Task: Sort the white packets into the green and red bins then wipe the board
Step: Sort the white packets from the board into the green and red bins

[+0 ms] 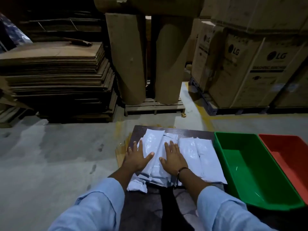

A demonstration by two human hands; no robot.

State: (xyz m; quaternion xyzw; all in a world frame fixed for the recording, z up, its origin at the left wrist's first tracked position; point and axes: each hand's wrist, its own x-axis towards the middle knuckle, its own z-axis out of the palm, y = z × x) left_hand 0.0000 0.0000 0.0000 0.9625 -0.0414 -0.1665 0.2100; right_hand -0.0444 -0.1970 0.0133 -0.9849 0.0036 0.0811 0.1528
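From my remote seat the grey concrete floor (50, 155) takes up most of the view, crossed by a worn yellow line (204, 112) on the right. On the left, at the back, a tall stack of flattened cardboard sheets (55, 77) stands on the floor. On the right sit big brown cartons (250, 72) printed with LG marks, and between the two, thick cardboard rolls (126, 60) stand upright on a wooden pallet (155, 107). Closer to me lies the dark board (191, 130), and most of its top is hidden. Just beside its right edge is the green bin (250, 177), with the red bin (286, 155) touching its far side; both run lengthwise away from me. The white packets (196, 154) lie heaped on the board in overlapping layers, some hanging over its near edge, and two long ones lie side by side toward the green bin. The person's light blue sleeves (93, 205) come in from the bottom. The left hand (135, 158) lies flat, palm down, on the left part of the heap, fingers straight and spread, thumb pointing inward. The right hand (174, 158) lies the same way on the middle of the heap, fingers spread and pressing on the packets, gripping none. The two thumbs point toward each other and stay apart. A thin dark band (182, 170) circles the right wrist.
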